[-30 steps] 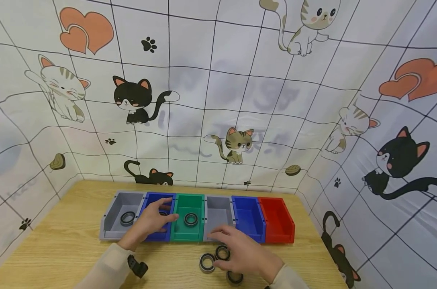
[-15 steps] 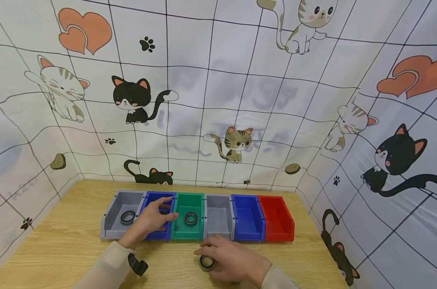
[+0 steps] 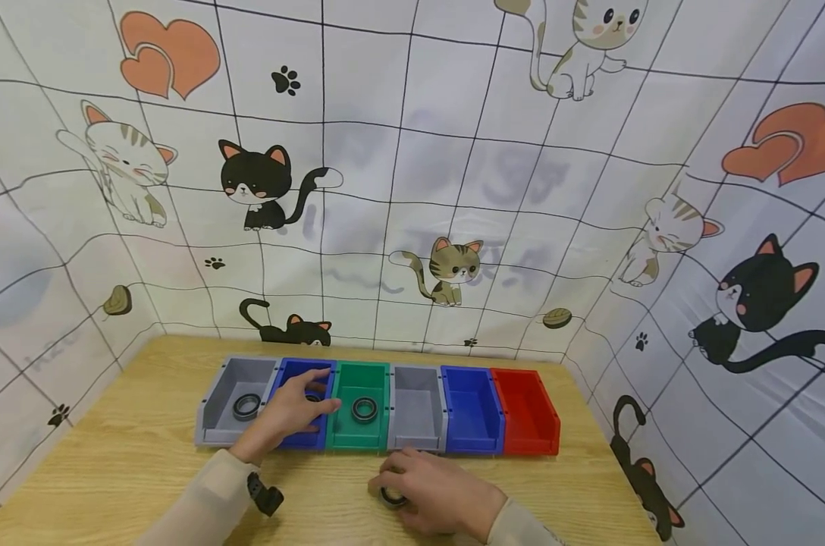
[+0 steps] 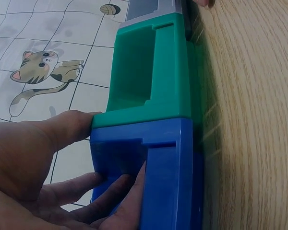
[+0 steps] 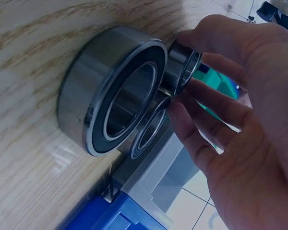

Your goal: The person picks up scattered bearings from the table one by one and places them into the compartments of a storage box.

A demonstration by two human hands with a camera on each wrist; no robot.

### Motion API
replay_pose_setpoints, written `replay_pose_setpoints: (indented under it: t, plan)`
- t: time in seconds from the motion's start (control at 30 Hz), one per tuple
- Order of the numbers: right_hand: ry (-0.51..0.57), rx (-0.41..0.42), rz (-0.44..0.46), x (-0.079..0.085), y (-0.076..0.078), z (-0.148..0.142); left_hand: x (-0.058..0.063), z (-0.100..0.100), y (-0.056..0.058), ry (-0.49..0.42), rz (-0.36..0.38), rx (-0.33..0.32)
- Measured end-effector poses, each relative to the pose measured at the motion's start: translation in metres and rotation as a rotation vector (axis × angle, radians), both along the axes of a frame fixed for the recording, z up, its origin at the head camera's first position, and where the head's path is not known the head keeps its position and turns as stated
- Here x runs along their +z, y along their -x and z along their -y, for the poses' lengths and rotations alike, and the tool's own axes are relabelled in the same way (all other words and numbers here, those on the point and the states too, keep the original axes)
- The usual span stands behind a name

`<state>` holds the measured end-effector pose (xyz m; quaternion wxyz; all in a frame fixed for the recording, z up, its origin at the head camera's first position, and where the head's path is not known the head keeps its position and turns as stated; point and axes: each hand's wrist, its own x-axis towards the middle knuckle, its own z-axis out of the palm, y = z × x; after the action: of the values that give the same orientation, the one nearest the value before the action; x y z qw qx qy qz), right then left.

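Observation:
My left hand (image 3: 292, 408) reaches into the left blue bin (image 3: 279, 444). In the left wrist view its thumb touches the rim beside the green bin (image 4: 173, 72), and its fingers extend inside the blue one. A ball bearing (image 3: 313, 396) there is mostly hidden behind that hand. On the table, my right hand (image 3: 440, 493) holds a bearing (image 3: 393, 499) between thumb and fingers. In the right wrist view, this bearing (image 5: 175, 69) is farthest from the camera. Closer lie a middle bearing (image 5: 151, 129) and a large-looking nearest bearing (image 5: 79, 96).
Bearings also lie in the left grey bin, one ring (image 3: 246, 407), and in the green bin, another ring (image 3: 365, 409). Rightward along the row stand a second grey bin (image 3: 415, 394), a second blue bin (image 3: 472, 402) and a red bin (image 3: 528, 409). A cat-print curtain (image 3: 358, 227) hangs behind.
My right hand has moved down and left from over the bearings and now closes round the leftmost one. The left hand stays at the left blue bin.

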<state>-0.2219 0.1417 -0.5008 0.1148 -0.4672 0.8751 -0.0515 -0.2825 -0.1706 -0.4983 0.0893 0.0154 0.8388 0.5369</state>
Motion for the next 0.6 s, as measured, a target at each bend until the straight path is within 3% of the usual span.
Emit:
replay_pose_setpoints:
  t: [0.37, 0.6]
  plan:
    - [-0.03, 0.033, -0.042, 0.0004, 0.0036, 0.004, 0.0021, 0.0001, -0.0004, 0.013, -0.015, 0.003]
    - [-0.024, 0.043, -0.023, 0.0005, 0.0043, 0.0033, 0.0022, -0.0018, -0.002, 0.017, -0.011, 0.005]
